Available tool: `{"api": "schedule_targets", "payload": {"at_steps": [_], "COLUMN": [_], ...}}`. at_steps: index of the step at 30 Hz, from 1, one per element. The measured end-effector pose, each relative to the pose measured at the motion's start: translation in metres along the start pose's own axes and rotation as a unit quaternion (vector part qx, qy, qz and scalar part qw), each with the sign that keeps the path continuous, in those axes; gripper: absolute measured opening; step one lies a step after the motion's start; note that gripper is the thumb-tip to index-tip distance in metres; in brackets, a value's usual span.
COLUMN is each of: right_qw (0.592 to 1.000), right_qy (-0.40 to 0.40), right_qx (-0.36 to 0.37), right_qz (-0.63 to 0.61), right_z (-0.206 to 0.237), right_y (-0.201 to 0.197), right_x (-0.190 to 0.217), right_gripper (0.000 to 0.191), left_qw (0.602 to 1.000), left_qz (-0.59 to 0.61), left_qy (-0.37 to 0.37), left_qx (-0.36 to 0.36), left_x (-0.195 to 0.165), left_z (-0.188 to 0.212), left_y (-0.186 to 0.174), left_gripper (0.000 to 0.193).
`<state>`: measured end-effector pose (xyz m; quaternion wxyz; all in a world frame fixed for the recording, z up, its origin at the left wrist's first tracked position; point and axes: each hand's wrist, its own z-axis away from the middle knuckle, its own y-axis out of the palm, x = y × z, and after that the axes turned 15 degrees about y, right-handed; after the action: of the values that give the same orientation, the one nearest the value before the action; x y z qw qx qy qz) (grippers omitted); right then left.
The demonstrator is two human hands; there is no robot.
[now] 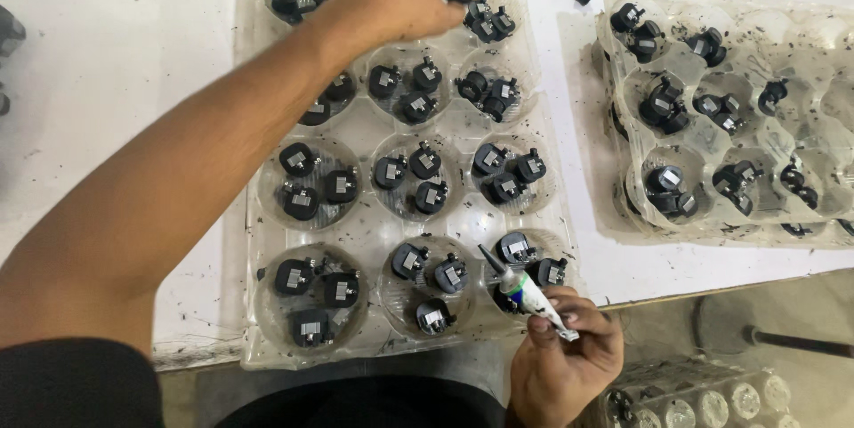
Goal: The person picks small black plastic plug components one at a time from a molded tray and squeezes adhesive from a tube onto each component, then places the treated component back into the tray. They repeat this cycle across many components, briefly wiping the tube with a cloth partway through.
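White worktable over a grey floor

The white table, speckled with dark bits, fills most of the frame; grey floor shows at lower right, crossed by a dark stand, under even light.

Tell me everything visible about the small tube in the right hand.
The small tube is white with a greenish band and a long dark tapered nozzle. It looks like soft plastic. The right hand pinches its tail end, so it tilts up-left, nozzle tip over the near right cup of the clear tray.

Second clear tray of black parts at right on the white table; stool base below.
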<state>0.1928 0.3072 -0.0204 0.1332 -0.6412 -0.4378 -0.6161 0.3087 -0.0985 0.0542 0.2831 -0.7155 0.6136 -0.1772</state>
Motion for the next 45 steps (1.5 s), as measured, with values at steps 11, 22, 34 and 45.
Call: {"api": "schedule_targets", "payload": {"at_steps": [11, 22, 34, 45], "right_qw": [0.999, 0.972, 0.967, 0.949], "right_qy": [-0.046, -0.155, -0.157, -0.169], "right_qx": [0.004, 0.029, 0.048, 0.053], "right_qz": [0.006, 0.172, 0.195, 0.261], "right_z": [0.005, 0.02, 0.028, 0.024], "right_y": [0.024, 0.07, 0.084, 0.081], "right_x": [0.006, 0.029, 0.039, 0.039], "right_gripper": [0.03, 0.031, 0.031, 0.033], "left_qw": [0.765, 0.75, 0.775, 0.743], "left_qz": [0.501, 0.492, 0.475, 0.5], "left_qy": [-0.382, -0.379, -0.373, -0.405], "left_qx": [-0.135, -0.228, -0.187, -0.182], "left_x": [-0.199, -0.247, -0.26, -0.261], "left_z": [0.088, 0.127, 0.127, 0.132], "left_y": [-0.118, -0.133, -0.146, -0.143], "left_gripper": [0.046, 0.049, 0.051, 0.05]}}
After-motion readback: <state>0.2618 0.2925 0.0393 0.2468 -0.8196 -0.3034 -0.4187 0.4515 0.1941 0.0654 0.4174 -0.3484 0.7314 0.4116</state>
